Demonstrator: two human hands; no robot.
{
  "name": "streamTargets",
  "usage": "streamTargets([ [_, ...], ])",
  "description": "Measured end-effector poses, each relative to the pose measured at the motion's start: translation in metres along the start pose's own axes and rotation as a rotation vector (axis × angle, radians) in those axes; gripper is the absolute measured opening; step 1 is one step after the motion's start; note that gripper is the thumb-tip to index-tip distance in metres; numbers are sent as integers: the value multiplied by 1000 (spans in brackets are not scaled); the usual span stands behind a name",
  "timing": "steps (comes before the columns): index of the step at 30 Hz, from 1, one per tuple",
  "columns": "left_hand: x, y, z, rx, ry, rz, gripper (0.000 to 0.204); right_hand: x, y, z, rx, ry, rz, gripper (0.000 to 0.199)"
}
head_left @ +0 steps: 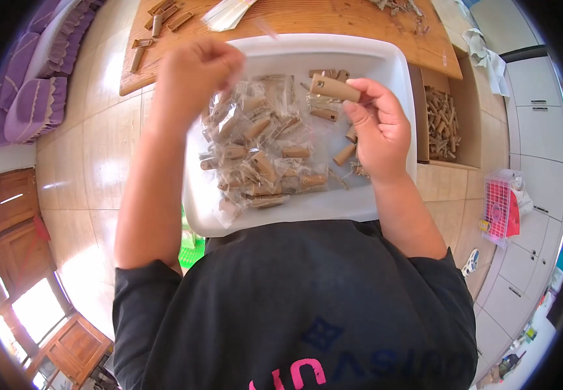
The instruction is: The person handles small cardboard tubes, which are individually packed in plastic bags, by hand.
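Note:
Between the thumb and fingers of my right hand is a tan, tube-like plastic piece with a small square hole near its left end. The hand is closed on it above the right part of a white tub. My left hand is raised over the tub's far left corner. Its fingers are curled together and slightly blurred, and what they hold, if anything, does not show. Below the hands, a heap of clear plastic bags with tan pieces inside fills the tub's left and middle. Loose tan pieces lie at its right side.
Behind the tub stands a wooden table, bearing several tan parts and a stack of clear bags. A cardboard box of small tan pieces sits right of the tub. Farther left is a purple sofa.

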State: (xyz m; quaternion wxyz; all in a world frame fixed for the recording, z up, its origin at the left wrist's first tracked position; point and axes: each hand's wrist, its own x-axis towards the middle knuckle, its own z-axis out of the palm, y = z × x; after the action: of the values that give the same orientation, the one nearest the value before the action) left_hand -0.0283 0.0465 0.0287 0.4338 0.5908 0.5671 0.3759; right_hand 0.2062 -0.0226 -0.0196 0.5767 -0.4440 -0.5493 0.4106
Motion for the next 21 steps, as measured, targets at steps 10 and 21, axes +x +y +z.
streamTargets([
  [10, -45, -13, 33, -144, -223, -158, 12, 6, -4, -4, -314, 38, -356, 26],
  [21, -44, -20, 36, -267, -285, -129, 14, 7, -6, -7, -515, -165, -498, 28],
])
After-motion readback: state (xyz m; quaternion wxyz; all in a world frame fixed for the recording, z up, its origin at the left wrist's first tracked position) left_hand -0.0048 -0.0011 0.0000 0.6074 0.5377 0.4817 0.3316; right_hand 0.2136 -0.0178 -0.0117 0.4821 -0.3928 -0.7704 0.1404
